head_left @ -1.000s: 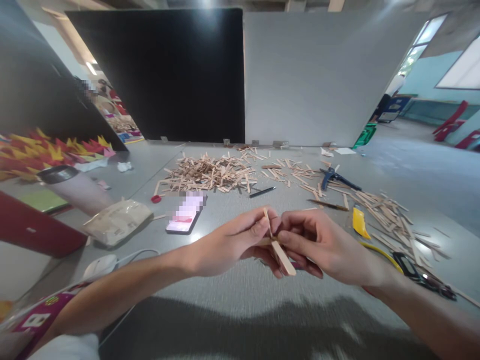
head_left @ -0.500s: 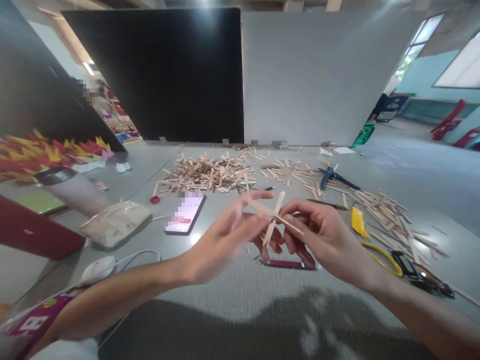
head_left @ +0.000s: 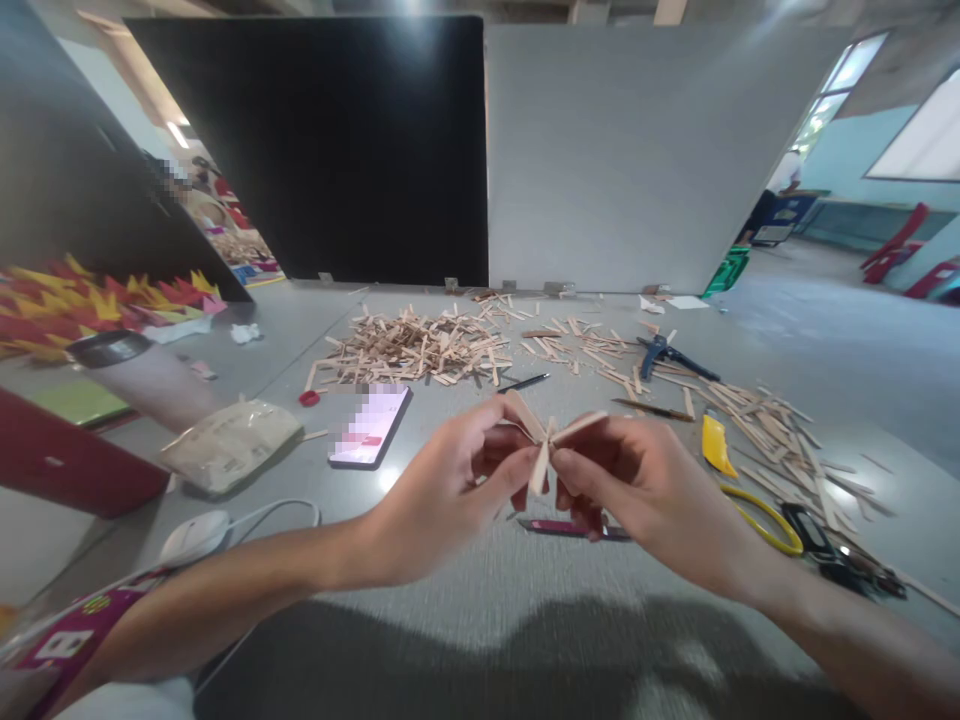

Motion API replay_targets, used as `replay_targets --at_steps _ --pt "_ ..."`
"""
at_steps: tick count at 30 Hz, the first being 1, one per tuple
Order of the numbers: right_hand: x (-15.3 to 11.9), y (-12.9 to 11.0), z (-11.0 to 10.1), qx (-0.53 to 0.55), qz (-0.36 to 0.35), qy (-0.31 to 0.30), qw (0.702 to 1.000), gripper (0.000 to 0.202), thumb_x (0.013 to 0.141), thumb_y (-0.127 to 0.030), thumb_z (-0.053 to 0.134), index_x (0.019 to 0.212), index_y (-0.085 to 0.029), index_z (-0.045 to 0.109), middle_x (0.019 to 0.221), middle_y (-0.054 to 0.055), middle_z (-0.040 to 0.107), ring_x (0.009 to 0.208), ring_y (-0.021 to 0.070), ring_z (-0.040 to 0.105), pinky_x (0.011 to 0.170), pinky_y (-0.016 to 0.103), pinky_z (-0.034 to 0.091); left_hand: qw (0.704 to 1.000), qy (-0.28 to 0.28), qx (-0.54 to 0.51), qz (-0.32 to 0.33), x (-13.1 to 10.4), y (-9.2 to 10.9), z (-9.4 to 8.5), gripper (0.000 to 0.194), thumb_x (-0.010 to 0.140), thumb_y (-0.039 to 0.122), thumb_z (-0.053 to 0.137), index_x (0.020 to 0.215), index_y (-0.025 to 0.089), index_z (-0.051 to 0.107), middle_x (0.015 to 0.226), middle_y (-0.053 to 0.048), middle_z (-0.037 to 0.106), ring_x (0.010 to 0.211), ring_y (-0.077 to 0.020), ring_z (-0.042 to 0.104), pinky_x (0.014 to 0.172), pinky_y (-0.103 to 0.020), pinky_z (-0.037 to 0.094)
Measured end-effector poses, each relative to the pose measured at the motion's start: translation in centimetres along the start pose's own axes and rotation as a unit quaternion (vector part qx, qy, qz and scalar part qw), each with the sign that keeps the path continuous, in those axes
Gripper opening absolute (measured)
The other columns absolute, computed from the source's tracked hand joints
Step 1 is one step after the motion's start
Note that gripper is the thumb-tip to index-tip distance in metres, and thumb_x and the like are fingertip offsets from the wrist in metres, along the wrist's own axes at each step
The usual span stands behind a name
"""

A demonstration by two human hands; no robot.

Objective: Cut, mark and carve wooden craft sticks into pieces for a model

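Crossed sticks (head_left: 539, 469); ends leftward, rightward and nearward

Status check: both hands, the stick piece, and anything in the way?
Left hand and right hand: both gripping crossed wooden sticks. Sticks raised above the table. Slim maroon object lying below, partly hidden.

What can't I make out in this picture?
In the head view:
How the wooden sticks join: too small, partly covered by the left hand and right hand.
Purple strip: partly behind the right hand.
Phone screen: partly pixelated.
Red object: cut off by the left edge.
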State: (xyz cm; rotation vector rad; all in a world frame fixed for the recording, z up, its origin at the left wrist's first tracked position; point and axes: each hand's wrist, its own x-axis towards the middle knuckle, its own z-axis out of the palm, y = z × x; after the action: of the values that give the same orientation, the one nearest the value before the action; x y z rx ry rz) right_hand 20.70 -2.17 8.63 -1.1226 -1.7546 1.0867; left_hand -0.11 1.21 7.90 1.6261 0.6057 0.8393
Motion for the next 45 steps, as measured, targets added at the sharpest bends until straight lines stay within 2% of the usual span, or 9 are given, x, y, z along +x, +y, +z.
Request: replay_targets --at_steps 5,10,12,14,18,26,36,41,45 --pt "-0.2 0.2 -1.1 -0.195 -0.092 0.089 0.972 0.021 0.103 -0.040 0.071 0.106 -0.019 0.070 0.089 0.003 0.081 0.073 0.0159 0.075 0.057 0.023 0.058 1.000 0.016 0.002 -0.023 0.6 0.5 -0.7 0.017 0.108 0.029 0.058 0.096 0.017 0.061 0.077 0.001 0.065 0.062 -0.0097 0.057 0.056 -0.022 0.046" --pt "-0.6 1.3 -1.5 -0.415 -0.330 0.099 0.842 0.017 0.112 -0.017 0.055 0.125 -0.016 0.066 0.098 0.005 0.080 0.080 0.0144 0.076 0.073 0.024 0.059 0.998 -0.009 -0.026 -0.058 0.7 0.5 -0.9 0.016 0.106 0.030 0.062 0.098 0.016 0.061 0.077 -0.001 0.068 0.062 -0.0100 0.056 0.057 -0.023 0.046" --pt "-0.6 1.8 -1.1 -0.454 -0.371 0.115 0.802 0.019 0.112 -0.012 0.050 0.124 -0.013 0.065 0.100 0.007 0.081 0.086 0.0154 0.077 0.077 0.024 0.059 0.995 -0.002 -0.071 -0.068 0.6 0.2 -0.6 0.016 0.106 0.031 0.064 0.108 0.017 0.057 0.078 0.000 0.070 0.062 -0.0101 0.058 0.060 -0.023 0.049" --pt "-0.5 2.1 -0.6 -0.461 -0.378 0.143 0.790 0.016 0.112 -0.010 0.051 0.122 -0.012 0.064 0.097 0.007 0.081 0.083 0.0147 0.077 0.075 0.023 0.058 0.989 0.010 -0.132 -0.068 0.5 -0.2 -0.1 0.028 0.104 0.034 0.068 0.121 0.019 0.051 0.080 0.001 0.072 0.067 -0.0118 0.063 0.065 -0.025 0.055" --pt "-0.4 2.2 0.3 -0.444 -0.367 0.163 0.801 0.014 0.112 -0.011 0.051 0.108 -0.017 0.064 0.080 0.001 0.078 0.064 0.0114 0.072 0.061 0.021 0.054 0.981 0.017 -0.188 -0.055 0.3 -1.0 0.7 0.053 0.098 0.037 0.080 0.132 0.022 0.042 0.084 0.000 0.076 0.076 -0.0164 0.073 0.065 -0.025 0.060" --pt "-0.6 2.4 0.8 -0.435 -0.343 0.203 0.807 0.016 0.109 -0.014 0.056 0.102 -0.020 0.069 0.076 -0.001 0.079 0.057 0.0114 0.070 0.058 0.022 0.053 0.989 0.030 -0.130 -0.061 0.2 -0.6 0.8 0.039 0.097 0.044 0.079 0.116 0.022 0.054 0.069 0.004 0.071 0.051 -0.0097 0.063 0.044 -0.015 0.050" --pt "-0.6 2.3 1.0 -0.389 -0.333 0.163 0.844 0.024 0.105 -0.007 0.055 0.112 -0.024 0.071 0.076 0.000 0.080 0.060 0.0154 0.074 0.060 0.024 0.059 0.988 0.022 -0.135 -0.064 0.3 -1.2 1.0 0.042 0.097 0.050 0.079 0.112 0.023 0.050 0.069 0.004 0.071 0.050 -0.0108 0.066 0.042 -0.015 0.050" --pt "-0.3 3.4 1.1 -0.370 -0.342 0.184 0.844 0.031 0.105 -0.007 0.055 0.122 -0.028 0.070 0.082 0.000 0.083 0.066 0.0189 0.078 0.062 0.029 0.063 0.977 0.007 -0.191 -0.099 0.5 -1.3 0.8 0.061 0.090 0.055 0.085 0.122 0.024 0.042 0.071 0.002 0.075 0.053 -0.0146 0.069 0.045 -0.020 0.054" --pt "-0.3 3.8 1.4 -0.324 -0.304 0.226 0.867 0.025 0.103 -0.010 0.061 0.111 -0.028 0.076 0.083 0.000 0.084 0.063 0.0176 0.077 0.062 0.028 0.064 0.971 -0.013 -0.219 -0.097 0.6 -1.4 0.6 0.053 0.090 0.052 0.086 0.115 0.020 0.051 0.076 0.000 0.076 0.063 -0.0169 0.076 0.052 -0.022 0.058"
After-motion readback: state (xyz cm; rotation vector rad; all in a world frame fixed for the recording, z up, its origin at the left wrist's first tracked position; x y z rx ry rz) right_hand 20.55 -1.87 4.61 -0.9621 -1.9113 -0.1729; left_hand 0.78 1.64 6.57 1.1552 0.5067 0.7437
